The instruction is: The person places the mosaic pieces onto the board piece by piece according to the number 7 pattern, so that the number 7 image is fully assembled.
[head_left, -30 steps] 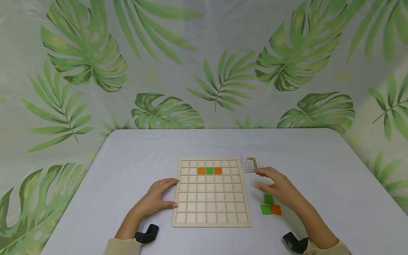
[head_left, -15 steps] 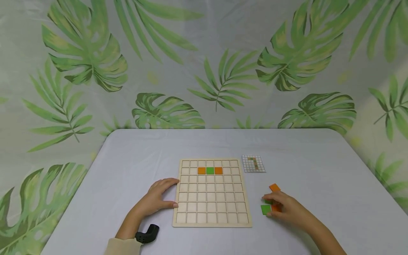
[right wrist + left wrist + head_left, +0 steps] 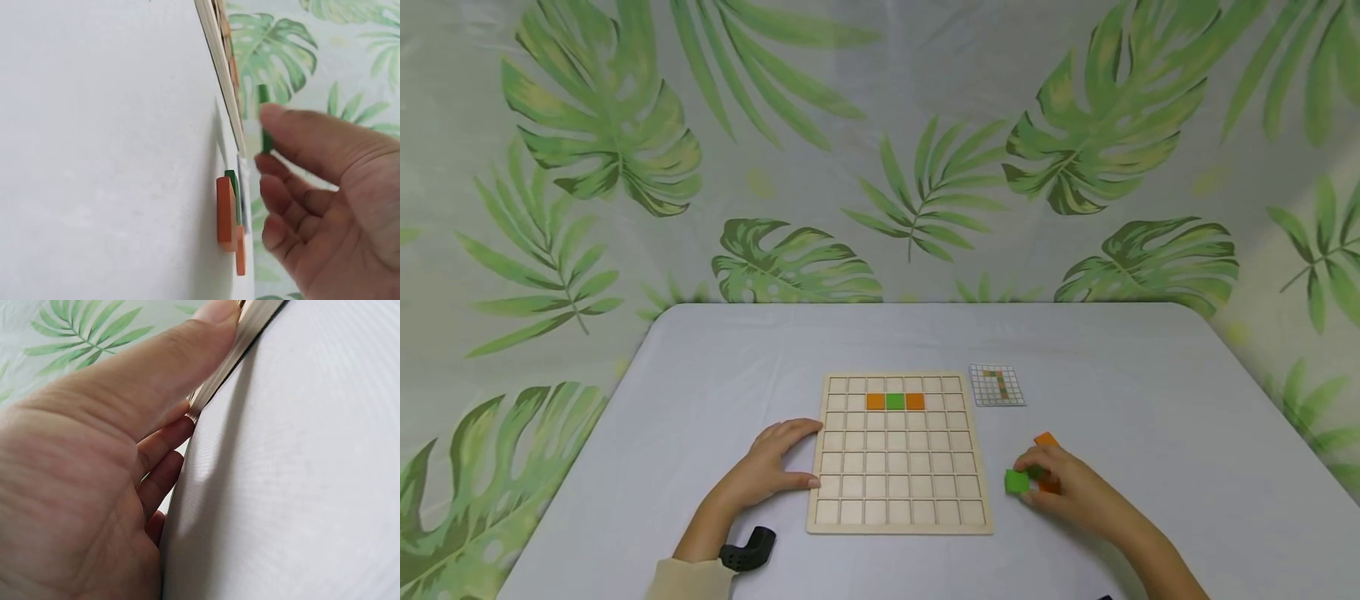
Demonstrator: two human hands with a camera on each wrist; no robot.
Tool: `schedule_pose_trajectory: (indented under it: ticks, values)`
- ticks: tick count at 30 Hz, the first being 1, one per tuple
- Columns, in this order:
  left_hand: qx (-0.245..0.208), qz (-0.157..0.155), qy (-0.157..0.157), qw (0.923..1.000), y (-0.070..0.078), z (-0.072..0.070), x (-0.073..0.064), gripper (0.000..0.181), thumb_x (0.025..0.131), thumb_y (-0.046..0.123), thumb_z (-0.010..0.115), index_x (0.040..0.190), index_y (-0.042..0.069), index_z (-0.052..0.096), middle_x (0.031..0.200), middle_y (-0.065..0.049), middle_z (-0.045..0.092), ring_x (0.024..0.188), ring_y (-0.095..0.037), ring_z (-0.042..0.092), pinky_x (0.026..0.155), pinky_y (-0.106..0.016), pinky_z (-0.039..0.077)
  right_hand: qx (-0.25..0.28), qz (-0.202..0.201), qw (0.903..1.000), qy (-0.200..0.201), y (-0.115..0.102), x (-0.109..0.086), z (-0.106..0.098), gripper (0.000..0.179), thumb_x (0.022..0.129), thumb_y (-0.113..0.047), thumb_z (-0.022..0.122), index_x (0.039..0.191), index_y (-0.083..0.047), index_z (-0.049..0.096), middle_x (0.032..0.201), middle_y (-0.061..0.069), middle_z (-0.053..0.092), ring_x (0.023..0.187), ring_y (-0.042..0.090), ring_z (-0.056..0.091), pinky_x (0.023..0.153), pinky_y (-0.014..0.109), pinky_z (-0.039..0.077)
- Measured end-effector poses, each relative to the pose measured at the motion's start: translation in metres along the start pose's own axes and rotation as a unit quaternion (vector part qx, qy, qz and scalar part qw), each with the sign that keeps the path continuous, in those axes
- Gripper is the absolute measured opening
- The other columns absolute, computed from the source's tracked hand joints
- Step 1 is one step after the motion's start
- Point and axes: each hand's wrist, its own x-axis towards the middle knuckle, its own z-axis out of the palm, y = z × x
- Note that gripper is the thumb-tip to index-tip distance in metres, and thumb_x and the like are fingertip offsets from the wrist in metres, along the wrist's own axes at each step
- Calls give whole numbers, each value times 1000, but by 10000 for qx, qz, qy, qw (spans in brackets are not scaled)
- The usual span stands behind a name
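Note:
My right hand (image 3: 1071, 492) pinches a green square tile (image 3: 1017, 482) between thumb and fingers. In the right wrist view this green tile (image 3: 267, 141) is held on edge, raised off the white table. Beneath and beside that hand lie another green tile (image 3: 232, 181), a near orange tile (image 3: 225, 215) and a farther orange tile (image 3: 1046, 438), partly covered in the head view. My left hand (image 3: 767, 462) rests at the left edge of the wooden grid board (image 3: 898, 462), thumb and fingertips touching its side. Set in the board's second row are an orange, a green and another orange tile.
A small card (image 3: 997, 385) with a printed grid and a coloured pattern lies off the board's upper right corner. A black wrist device (image 3: 748, 550) sits by my left sleeve. Behind the table (image 3: 737, 350) hangs a leaf-patterned cloth (image 3: 955, 83).
My right hand came down from beside the card to the loose tiles, leaving an orange tile exposed. It then took hold of the front green tile and lifted it. My left hand stayed put.

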Motion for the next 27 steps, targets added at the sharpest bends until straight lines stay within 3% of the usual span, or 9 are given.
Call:
schedule_pose_trajectory:
  ticks: [4,13,19,27]
  values:
    - [-18,-9,10,10000,0,0,0,77,64,45,75,131,19,46,136,-3,41,127,-29,27,102,-51,17,476,-203,9984,230,-8,12,0,30,80,-15,68,107,-15,56,101,-6,55,83,14,50,59,24,49]
    - [-26,85,50,9999,-3,1,0,77,65,44,75,131,18,47,135,-4,42,126,-30,28,102,-52,17,543,-596,9923,940,-28,51,12,31,79,-10,70,108,-14,60,104,-8,57,88,18,54,73,31,47]
    - [2,76,59,10000,-2,1,1,77,64,44,75,131,18,47,135,-5,42,126,-30,28,101,-52,18,854,-868,9876,987,-33,76,27,32,78,-6,69,108,-9,61,105,-2,59,89,21,54,74,34,48]
    - [-11,-4,16,10000,-2,1,1,76,65,44,75,131,18,47,135,-4,41,126,-30,27,102,-52,17,1189,-249,9892,825,-35,102,49,32,79,-11,69,110,-9,61,107,0,58,94,18,57,80,33,48]
